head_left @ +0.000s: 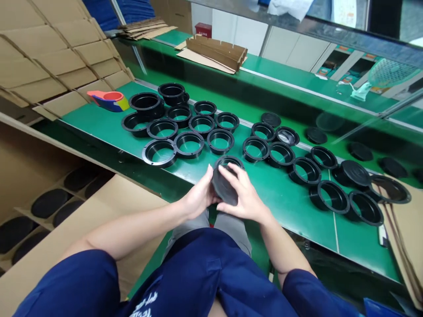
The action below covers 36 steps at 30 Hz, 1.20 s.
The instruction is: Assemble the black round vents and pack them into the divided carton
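Note:
Between my two hands is a black round disc (225, 188), tilted, at the front edge of the green table. My left hand (202, 192) is closed on its left rim, with the fingertips partly hidden beneath it. My right hand (242, 193) grips the disc from the right, its fingers lying over the upper face and the thumb at the lower edge. Just behind the disc, part of a black flanged ring (236, 161) shows; whether the two touch I cannot tell. Several similar rings stand close by, one black ring (220, 141) straight behind my hands.
More black rings (304, 171) spread to the right, with black discs (316, 135) along the back. A roll of tape (113, 97) lies at the far left. Cardboard dividers (216, 52) rest on the rear ledge. An open carton holding black discs (51, 202) stands at lower left.

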{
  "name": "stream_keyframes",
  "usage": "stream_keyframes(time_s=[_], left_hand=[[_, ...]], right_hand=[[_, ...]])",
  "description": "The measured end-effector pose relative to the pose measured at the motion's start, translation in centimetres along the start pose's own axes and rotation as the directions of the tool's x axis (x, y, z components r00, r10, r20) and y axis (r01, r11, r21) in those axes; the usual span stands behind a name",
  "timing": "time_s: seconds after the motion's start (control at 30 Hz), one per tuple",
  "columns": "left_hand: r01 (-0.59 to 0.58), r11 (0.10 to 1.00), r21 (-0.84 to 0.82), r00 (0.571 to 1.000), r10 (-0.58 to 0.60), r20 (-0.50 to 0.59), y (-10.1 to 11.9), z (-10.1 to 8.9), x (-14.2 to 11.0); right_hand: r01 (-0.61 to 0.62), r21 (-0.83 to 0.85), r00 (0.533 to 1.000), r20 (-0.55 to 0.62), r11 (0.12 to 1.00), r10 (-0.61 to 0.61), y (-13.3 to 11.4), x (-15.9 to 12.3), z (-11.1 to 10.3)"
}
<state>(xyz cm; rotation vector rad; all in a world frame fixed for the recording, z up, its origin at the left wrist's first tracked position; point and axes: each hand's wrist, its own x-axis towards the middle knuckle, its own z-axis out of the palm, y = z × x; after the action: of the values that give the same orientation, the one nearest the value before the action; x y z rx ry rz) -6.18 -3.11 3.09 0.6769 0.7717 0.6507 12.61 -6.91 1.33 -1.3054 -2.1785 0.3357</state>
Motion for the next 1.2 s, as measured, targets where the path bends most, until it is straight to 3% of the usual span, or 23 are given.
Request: stream_keyframes(time_s=[0.1,0.2,0.3,0.43,0.57,0.63,0.7,0.77,0.87,0.93,1.0,1.03,1.1,1.13,1.17,1.2], left_hand=[[-0.156,0.953,0.258,0.952,0.215,-0.218,0.6,-2.1,1.0],[-0.071,0.954,0.290,0.938,0.163,-0.306,0.5,-4.1,2.3],[0.012,0.976,0.216,0.971,0.040,-0.237,-0.1,-5.2,3.0],[0.042,0.979,0.200,0.985,-0.007,-0.172,-0.6,-5.9,2.9],[0.031,0.984,0.174,0.983,0.002,-0.184,-0.6,-6.4,2.7],[0.034,0.988,0.152,0.980,-0.003,-0.201,-0.6,-6.7,2.8],[0.044,0.990,0.131,0.976,-0.014,-0.217,-0.6,-6.8,2.9],[0.051,0.992,0.113,0.974,-0.024,-0.225,-0.5,-6.8,3.0],[0.052,0.993,0.102,0.979,-0.031,-0.202,-0.2,-6.6,3.3],[0.043,0.994,0.101,0.985,-0.025,-0.169,0.1,-6.4,3.8],[0.018,0.994,0.104,0.990,-0.003,-0.139,0.2,-6.2,4.3],[0.002,0.993,0.118,0.993,0.012,-0.118,0.1,-5.9,4.4],[-0.022,0.986,0.165,0.997,0.035,-0.073,-0.5,-5.0,4.3],[-0.032,0.978,0.205,0.999,0.039,-0.030,-0.8,-4.5,4.2],[-0.036,0.974,0.225,0.999,0.039,-0.010,-1.2,-4.0,4.1],[-0.052,0.972,0.230,0.999,0.050,0.014,-1.4,-3.6,4.1]], right_hand=[[-0.164,-0.203,0.985,-0.089,0.965,0.148,1.9,1.6,0.1],[-0.213,-0.382,0.976,-0.036,0.899,0.216,3.2,2.9,0.9],[-0.192,-0.467,0.975,0.008,0.863,0.221,3.5,3.5,2.0],[-0.145,-0.513,0.980,0.042,0.846,0.194,3.4,3.7,3.3],[-0.097,-0.468,0.983,0.094,0.878,0.159,2.9,3.9,2.0],[-0.069,-0.408,0.995,0.036,0.910,0.092,2.2,4.3,0.4],[-0.102,-0.366,0.993,-0.099,0.925,0.070,1.4,4.8,-0.7],[-0.145,-0.354,0.985,-0.138,0.924,0.101,1.0,5.3,-0.4],[-0.128,-0.365,0.982,0.080,0.922,0.168,1.5,5.6,1.9],[-0.133,-0.346,0.973,0.134,0.929,0.190,2.6,5.3,3.1],[-0.225,-0.280,0.974,-0.055,0.933,0.218,3.8,4.3,3.1],[-0.295,-0.217,0.945,-0.209,0.931,0.251,4.3,3.6,2.9],[-0.438,-0.011,0.794,-0.473,0.899,0.381,4.6,2.0,2.7],[-0.478,0.106,0.729,-0.506,0.872,0.461,4.5,1.2,2.8],[-0.498,0.232,0.697,-0.467,0.836,0.544,4.3,0.4,3.1],[-0.500,0.362,0.696,-0.372,0.787,0.614,4.0,-0.4,3.5]])
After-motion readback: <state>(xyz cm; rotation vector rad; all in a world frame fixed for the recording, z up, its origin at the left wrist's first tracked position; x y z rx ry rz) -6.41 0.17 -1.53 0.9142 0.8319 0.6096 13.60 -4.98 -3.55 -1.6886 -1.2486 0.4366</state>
